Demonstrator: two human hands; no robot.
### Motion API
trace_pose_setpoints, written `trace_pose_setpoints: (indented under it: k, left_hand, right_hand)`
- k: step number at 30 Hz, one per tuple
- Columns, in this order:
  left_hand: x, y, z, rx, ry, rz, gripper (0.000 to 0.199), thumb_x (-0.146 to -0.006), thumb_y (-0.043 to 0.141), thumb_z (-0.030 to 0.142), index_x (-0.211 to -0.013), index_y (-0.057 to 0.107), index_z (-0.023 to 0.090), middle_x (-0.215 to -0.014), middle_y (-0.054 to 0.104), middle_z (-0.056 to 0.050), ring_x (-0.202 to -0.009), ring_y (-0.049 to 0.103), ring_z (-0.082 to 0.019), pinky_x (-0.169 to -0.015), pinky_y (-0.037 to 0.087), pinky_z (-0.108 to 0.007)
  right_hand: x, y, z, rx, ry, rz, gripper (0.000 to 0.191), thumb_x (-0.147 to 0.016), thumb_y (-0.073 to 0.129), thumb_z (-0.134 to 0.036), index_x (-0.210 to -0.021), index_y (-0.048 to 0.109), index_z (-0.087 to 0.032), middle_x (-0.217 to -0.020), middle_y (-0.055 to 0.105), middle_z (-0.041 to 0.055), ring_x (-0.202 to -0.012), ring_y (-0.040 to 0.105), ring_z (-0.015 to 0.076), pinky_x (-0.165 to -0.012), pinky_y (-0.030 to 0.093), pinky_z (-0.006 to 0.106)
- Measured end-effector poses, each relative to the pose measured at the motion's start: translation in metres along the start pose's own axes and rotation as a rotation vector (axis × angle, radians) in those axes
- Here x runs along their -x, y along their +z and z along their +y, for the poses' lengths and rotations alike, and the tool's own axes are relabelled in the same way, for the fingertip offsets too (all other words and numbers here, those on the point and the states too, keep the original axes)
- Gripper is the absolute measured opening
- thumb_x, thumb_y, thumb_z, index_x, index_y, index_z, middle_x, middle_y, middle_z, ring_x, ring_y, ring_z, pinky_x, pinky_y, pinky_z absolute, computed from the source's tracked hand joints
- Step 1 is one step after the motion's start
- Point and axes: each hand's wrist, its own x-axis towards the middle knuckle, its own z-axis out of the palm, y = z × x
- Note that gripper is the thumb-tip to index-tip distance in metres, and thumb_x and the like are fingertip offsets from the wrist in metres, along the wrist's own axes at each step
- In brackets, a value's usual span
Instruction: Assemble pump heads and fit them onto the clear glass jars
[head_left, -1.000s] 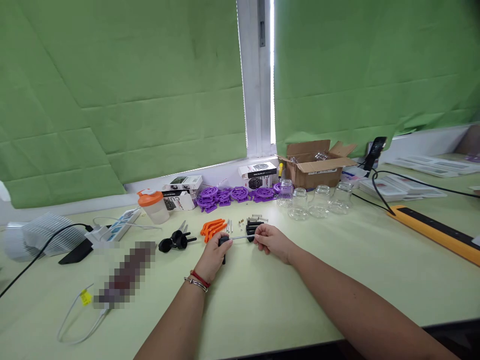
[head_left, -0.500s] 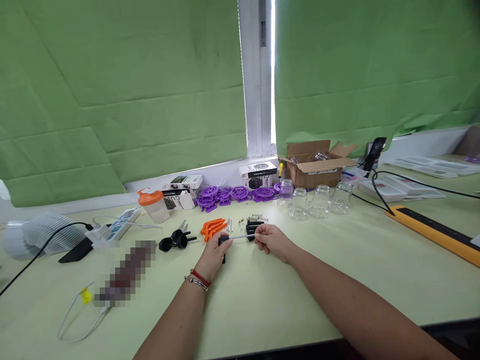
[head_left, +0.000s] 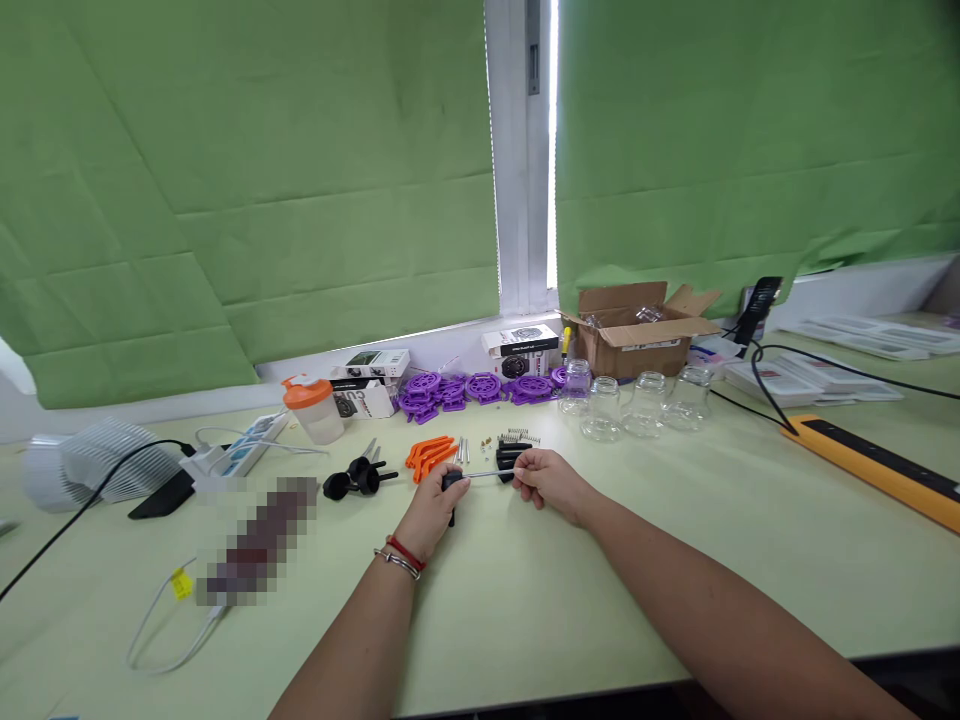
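My left hand point(head_left: 429, 503), a red cord and a silver bangle at its wrist, is closed around a small black part point(head_left: 451, 482). A thin metal rod point(head_left: 486, 473) runs level from that part to the right. At its far end, the fingertips of my right hand point(head_left: 546, 478) are pinched together on the rod. Just behind the right hand lie black cylindrical parts point(head_left: 510, 455) and metal springs point(head_left: 519, 436). Orange handles point(head_left: 430, 456) and metal pins point(head_left: 463, 450) lie beyond my left hand. Black plastic cups with stems point(head_left: 361, 478) sit left of it.
Purple plastic frames point(head_left: 484, 388), glass jars point(head_left: 602, 410) and an open cardboard box point(head_left: 645, 345) line the back. An orange-lidded shaker point(head_left: 315, 408) and a white power strip point(head_left: 255, 443) stand left. A yellow-and-black power strip point(head_left: 870, 470) with a black cable lies right.
The view has shifted slightly, so everything sits a little farther right. Both hands keep the same hold on the black part and rod.
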Motion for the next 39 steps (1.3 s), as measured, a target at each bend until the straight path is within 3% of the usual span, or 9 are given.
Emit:
trace_pose_setpoints:
  k: [12, 18, 22, 27, 32, 39]
  left_hand:
    - [-0.002, -0.002, -0.005, -0.023, 0.008, -0.007, 0.039, -0.074, 0.058, 0.048, -0.101, 0.055, 0.019, -0.067, 0.043, 0.002, -0.057, 0.04, -0.012, -0.05, 0.032, -0.024]
    - [-0.002, -0.004, -0.003, -0.16, 0.057, 0.054, 0.052, -0.074, 0.06, 0.044, -0.119, 0.053, 0.019, -0.1, 0.058, -0.008, -0.076, 0.054, -0.016, -0.07, 0.045, -0.031]
    - [-0.003, -0.007, -0.007, -0.294, 0.156, 0.051, 0.043, -0.072, 0.061, 0.042, -0.107, 0.061, 0.017, -0.105, 0.061, -0.01, -0.087, 0.057, -0.02, -0.081, 0.045, -0.034]
    - [-0.002, -0.013, -0.005, -0.467, 0.143, 0.044, 0.037, -0.072, 0.06, 0.043, -0.099, 0.064, 0.019, -0.086, 0.064, -0.006, -0.072, 0.056, -0.018, -0.07, 0.046, -0.034]
    - [0.0, -0.02, 0.001, -0.679, 0.22, -0.01, 0.023, -0.073, 0.059, 0.037, -0.086, 0.067, 0.02, -0.084, 0.064, -0.005, -0.078, 0.056, -0.019, -0.072, 0.045, -0.031]
    - [0.002, -0.024, 0.004, -0.878, 0.31, -0.011, 0.016, -0.074, 0.053, 0.023, -0.079, 0.067, 0.019, -0.085, 0.063, -0.005, -0.084, 0.056, -0.019, -0.075, 0.043, -0.029]
  right_hand:
    - [0.001, 0.001, 0.0, -0.009, 0.003, -0.002, 0.008, -0.077, 0.054, -0.019, -0.07, 0.05, -0.017, -0.064, 0.058, -0.0004, -0.048, 0.049, 0.0075, -0.036, 0.033, 0.018]
    - [0.001, -0.001, 0.005, 0.031, -0.015, -0.038, 0.008, -0.076, 0.056, -0.024, -0.076, 0.049, -0.018, -0.066, 0.058, -0.0016, -0.051, 0.049, 0.0075, -0.041, 0.035, 0.018]
    - [0.002, -0.002, 0.008, 0.072, -0.019, -0.065, 0.008, -0.075, 0.055, -0.024, -0.078, 0.049, -0.019, -0.066, 0.057, -0.0024, -0.052, 0.048, 0.0074, -0.044, 0.035, 0.018]
    - [0.003, -0.002, 0.007, 0.145, -0.037, -0.097, 0.008, -0.074, 0.055, -0.023, -0.078, 0.05, -0.019, -0.065, 0.055, -0.0031, -0.053, 0.047, 0.0081, -0.047, 0.034, 0.02]
    - [0.003, -0.001, 0.008, 0.303, -0.159, -0.117, 0.006, -0.073, 0.056, -0.024, -0.074, 0.054, -0.018, -0.058, 0.047, -0.0047, -0.053, 0.041, 0.0087, -0.051, 0.032, 0.021]
    - [0.008, 0.003, 0.008, 0.556, -0.307, -0.148, 0.009, -0.076, 0.054, -0.026, -0.076, 0.06, -0.018, -0.067, 0.055, -0.0009, -0.06, 0.046, 0.0115, -0.057, 0.037, 0.023]
